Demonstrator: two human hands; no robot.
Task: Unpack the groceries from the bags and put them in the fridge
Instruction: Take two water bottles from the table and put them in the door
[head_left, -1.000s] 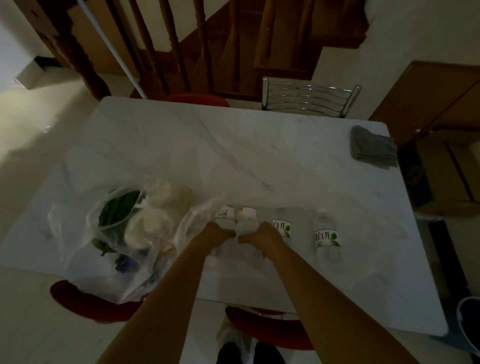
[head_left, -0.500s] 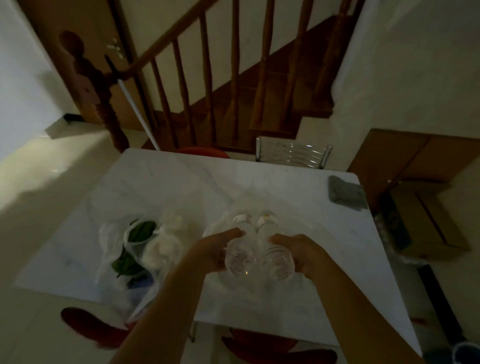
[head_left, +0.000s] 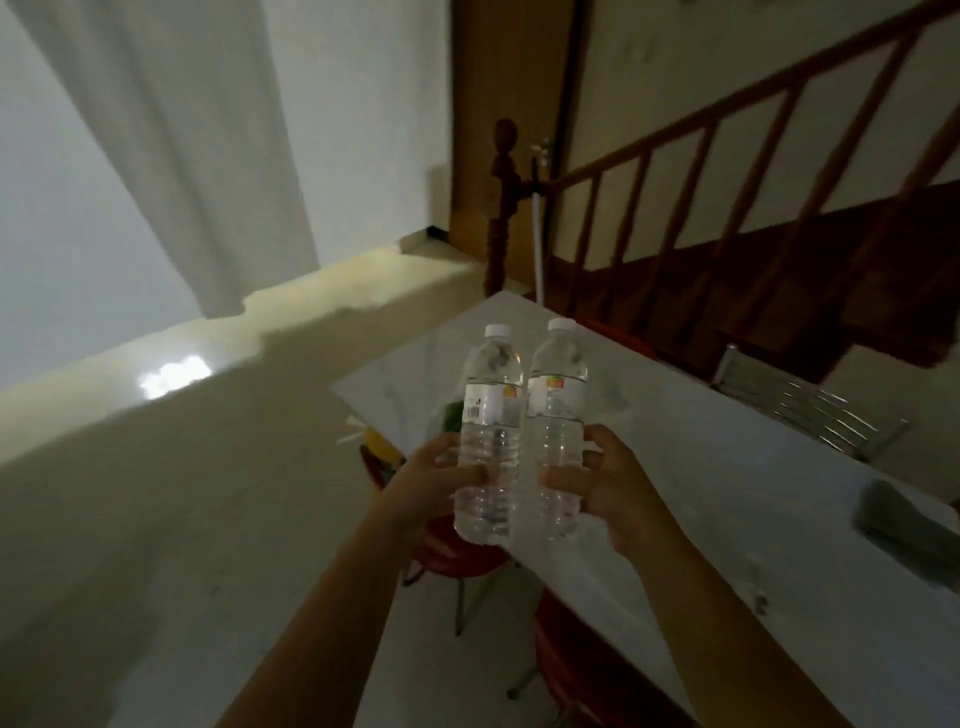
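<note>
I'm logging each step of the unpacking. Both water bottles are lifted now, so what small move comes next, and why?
Probably carry them off toward the fridge: the left hand and right hand each grip an upright water bottle, already clear of the table. No fridge is in view.

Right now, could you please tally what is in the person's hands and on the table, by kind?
Water bottles, held upright, side by side: 2, one in the left hand at, one in the right hand at
Grey cloth on the table: 1
Total: 3
</note>
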